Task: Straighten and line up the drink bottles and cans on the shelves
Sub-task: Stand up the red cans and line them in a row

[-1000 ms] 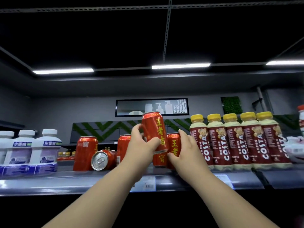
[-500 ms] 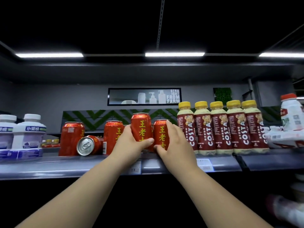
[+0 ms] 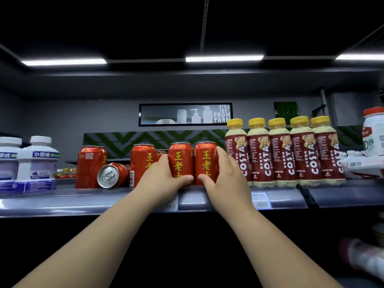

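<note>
Two red cans with yellow characters stand upright side by side at the shelf front. My left hand (image 3: 164,179) grips the left can (image 3: 180,159) low on its side. My right hand (image 3: 223,177) wraps the right can (image 3: 205,159), which stands close to the Costa bottles. Left of them stands another upright red can (image 3: 143,161), with one more partly hidden behind. A red can (image 3: 112,175) lies on its side, its silver top facing me. A further upright red can (image 3: 89,165) stands beside it.
Several yellow-capped Costa bottles (image 3: 280,152) stand in a row to the right. White jugs (image 3: 37,161) sit at the far left. A white bottle with a red cap (image 3: 374,132) rests on packs at the far right. The grey shelf edge (image 3: 62,202) carries price tags.
My left hand has brought the raised, tilted can down onto the shelf, upright beside the can under my right hand. Both hands have slid lower on the cans.
</note>
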